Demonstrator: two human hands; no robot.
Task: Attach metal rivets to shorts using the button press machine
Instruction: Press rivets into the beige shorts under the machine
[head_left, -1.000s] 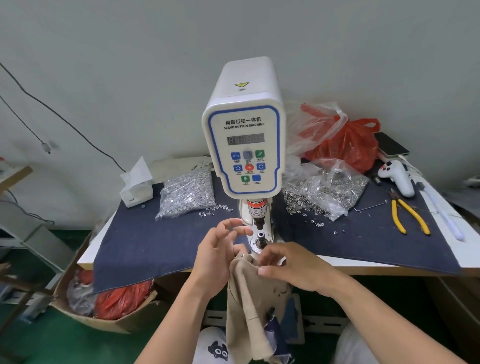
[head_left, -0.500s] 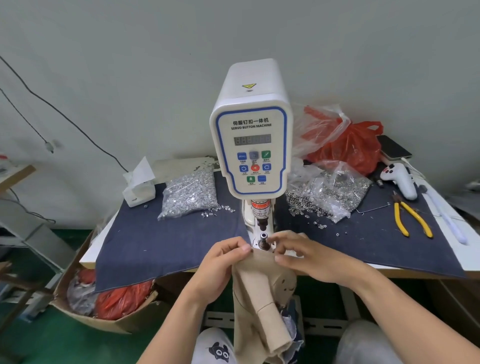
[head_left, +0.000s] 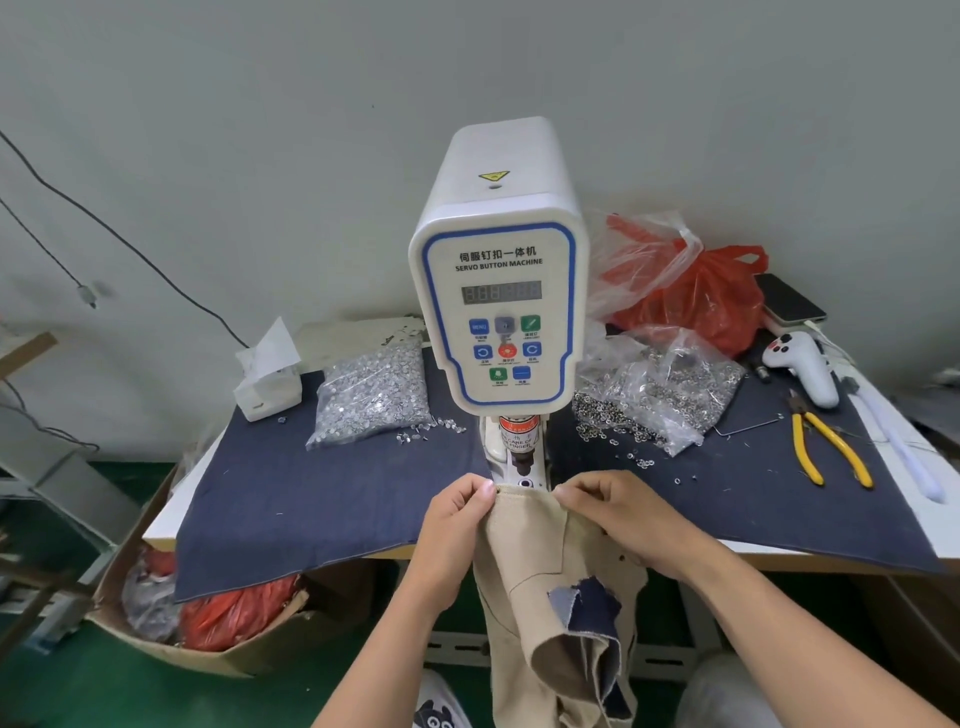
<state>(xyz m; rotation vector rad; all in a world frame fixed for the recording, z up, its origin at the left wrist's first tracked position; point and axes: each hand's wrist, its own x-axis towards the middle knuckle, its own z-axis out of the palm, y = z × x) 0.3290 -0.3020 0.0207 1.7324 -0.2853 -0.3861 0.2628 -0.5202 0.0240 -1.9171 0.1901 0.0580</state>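
A white servo button machine (head_left: 501, 270) stands at the middle of the table, its press head (head_left: 521, 449) just above the lower die. Beige shorts (head_left: 535, 561) hang off the table's front edge, their top edge stretched flat under the press head. My left hand (head_left: 457, 525) pinches that edge on the left. My right hand (head_left: 618, 514) pinches it on the right. A clear bag of silver rivets (head_left: 371, 397) lies left of the machine, and a bag of ring-shaped rivet parts (head_left: 660, 389) lies to its right.
Dark denim cloth (head_left: 322, 499) covers the table. Yellow-handled pliers (head_left: 826, 447), a white handheld device (head_left: 802, 366), a phone (head_left: 789, 299) and a red plastic bag (head_left: 696, 301) lie at the right. A white tissue box (head_left: 267, 382) sits at the left. A cardboard box (head_left: 208, 639) stands below.
Both hands have moved apart along the shorts' top edge and pulled it flat under the press head. The camera has come closer to the machine.
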